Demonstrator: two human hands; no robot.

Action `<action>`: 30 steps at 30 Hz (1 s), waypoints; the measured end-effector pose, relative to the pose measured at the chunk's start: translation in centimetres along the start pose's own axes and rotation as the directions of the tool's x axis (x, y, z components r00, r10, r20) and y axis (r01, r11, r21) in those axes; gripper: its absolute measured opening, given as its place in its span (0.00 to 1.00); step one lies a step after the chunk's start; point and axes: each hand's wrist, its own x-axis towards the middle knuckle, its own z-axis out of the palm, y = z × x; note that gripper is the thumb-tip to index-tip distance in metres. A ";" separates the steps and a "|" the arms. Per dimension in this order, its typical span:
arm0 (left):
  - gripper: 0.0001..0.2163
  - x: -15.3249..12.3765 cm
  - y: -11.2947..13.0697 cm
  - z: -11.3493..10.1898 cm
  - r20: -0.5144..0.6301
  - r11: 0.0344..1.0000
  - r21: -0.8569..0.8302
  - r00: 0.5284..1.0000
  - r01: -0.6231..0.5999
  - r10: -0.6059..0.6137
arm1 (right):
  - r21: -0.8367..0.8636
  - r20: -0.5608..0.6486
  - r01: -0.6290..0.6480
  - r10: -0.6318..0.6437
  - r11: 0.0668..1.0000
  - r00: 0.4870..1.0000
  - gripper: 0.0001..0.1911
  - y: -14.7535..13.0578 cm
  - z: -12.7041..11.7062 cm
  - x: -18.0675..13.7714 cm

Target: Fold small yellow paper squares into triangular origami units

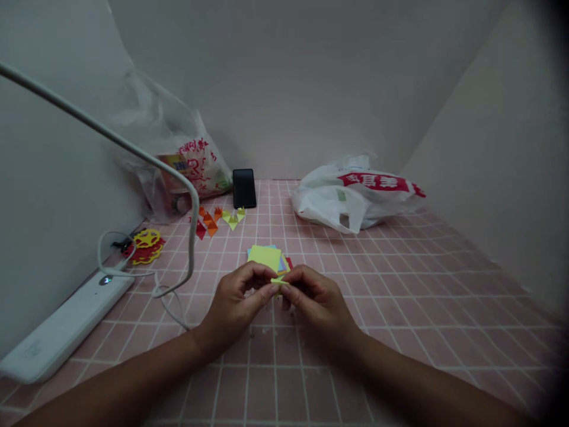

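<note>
Between my two hands is a small folded piece of yellow-green paper (280,281). My left hand (237,299) pinches its left end with thumb and forefinger, and my right hand (317,296) pinches the right end the same way. The fingertips cover much of the paper, so its full shape is hidden. Just beyond my hands lies a stack of square coloured paper sheets (264,258), yellow-green on top, with blue and red edges showing. Farther back to the left sit folded paper shapes: red (201,229), orange (210,223) and yellow (232,220).
A black phone (244,188) lies at the back beside a clear plastic bag (178,160). A white plastic bag (342,198) rests back right. Left are a white power strip (66,320), a looping cable (193,237), and red and yellow cut-outs (146,246). The surface has pink tiles (400,284).
</note>
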 end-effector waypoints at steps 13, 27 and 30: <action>0.05 0.2 1.0 -0.2 0.034 1.000 -0.017 0.999 0.013 -0.012 | -0.158 0.003 0.114 -0.115 0.981 0.993 0.06 -0.5 -0.2 0.1; 0.07 0.6 0.8 -0.1 0.097 0.986 -0.004 0.982 0.165 -0.164 | 0.069 0.026 -0.141 0.139 0.988 0.990 0.10 0.0 0.0 0.2; 0.08 0.7 0.6 0.0 0.152 0.977 -0.036 0.967 0.211 -0.204 | 0.096 0.008 -0.168 0.168 0.981 0.986 0.11 -0.2 0.0 0.3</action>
